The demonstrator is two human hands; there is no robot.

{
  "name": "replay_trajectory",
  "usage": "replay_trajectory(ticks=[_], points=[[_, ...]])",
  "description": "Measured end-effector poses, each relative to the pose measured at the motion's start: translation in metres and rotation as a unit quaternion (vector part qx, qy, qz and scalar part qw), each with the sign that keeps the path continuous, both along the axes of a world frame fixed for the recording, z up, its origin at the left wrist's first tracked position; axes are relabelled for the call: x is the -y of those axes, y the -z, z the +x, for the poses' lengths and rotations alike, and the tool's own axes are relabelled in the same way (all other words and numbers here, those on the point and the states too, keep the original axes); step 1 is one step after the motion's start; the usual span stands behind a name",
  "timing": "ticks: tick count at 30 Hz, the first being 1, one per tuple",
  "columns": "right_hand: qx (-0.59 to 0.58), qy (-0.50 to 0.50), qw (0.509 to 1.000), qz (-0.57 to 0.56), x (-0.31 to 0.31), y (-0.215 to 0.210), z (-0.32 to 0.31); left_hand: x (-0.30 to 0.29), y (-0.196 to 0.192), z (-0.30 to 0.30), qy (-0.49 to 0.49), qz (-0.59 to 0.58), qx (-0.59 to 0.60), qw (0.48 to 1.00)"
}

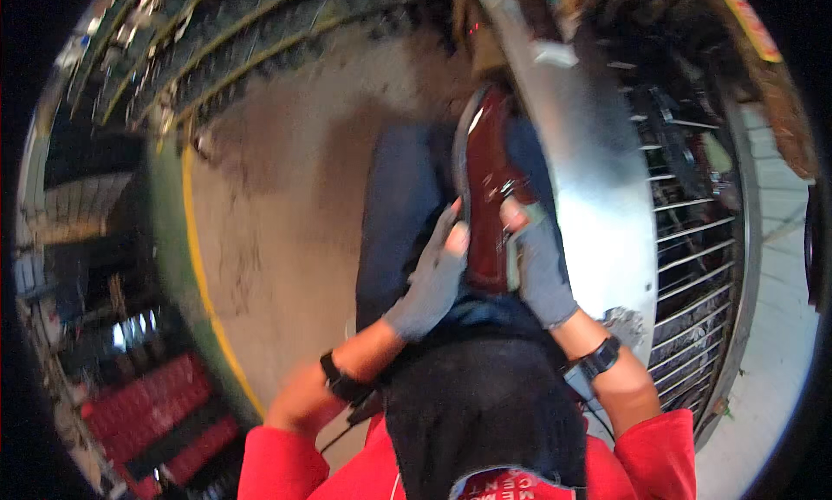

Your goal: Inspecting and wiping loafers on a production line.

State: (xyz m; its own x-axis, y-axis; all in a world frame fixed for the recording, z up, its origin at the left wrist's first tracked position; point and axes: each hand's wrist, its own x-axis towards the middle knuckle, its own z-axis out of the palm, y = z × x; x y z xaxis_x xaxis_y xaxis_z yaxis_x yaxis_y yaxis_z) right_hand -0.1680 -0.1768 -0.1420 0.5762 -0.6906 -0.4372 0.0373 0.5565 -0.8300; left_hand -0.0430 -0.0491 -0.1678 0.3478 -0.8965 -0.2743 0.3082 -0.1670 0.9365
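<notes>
A glossy dark red leather shoe (487,158) lies lengthwise over my lap, its toe pointing away from me. My left hand (436,270), in a grey glove with bare fingertips, is closed on the shoe's left side near the heel end. On the opposite side my right hand (543,262), gloved the same way, grips the shoe with its thumb on the upper. Something pale green (512,264) shows between the right hand and the shoe; I cannot tell what it is. Most of the fingers are hidden under the shoe.
To my right runs a shiny metal worktop (598,166), with a barred metal rack (693,249) beyond it. Racks of dark items (251,45) stand at the far left. A yellow floor line (198,257) and dark red crates (152,405) are on the left.
</notes>
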Motion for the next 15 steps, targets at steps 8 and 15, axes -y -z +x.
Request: replay_trajectory(ticks=[8,15], points=[[0.154,0.036,0.977,0.145,0.051,-0.038,-0.144,0.05,-0.05,0.048,0.25,-0.01,-0.08,0.965],[-0.433,0.255,0.86,-0.092,0.041,-0.031,-0.446,0.044,-0.005,0.044,0.131,-0.005,-0.024,0.991]])
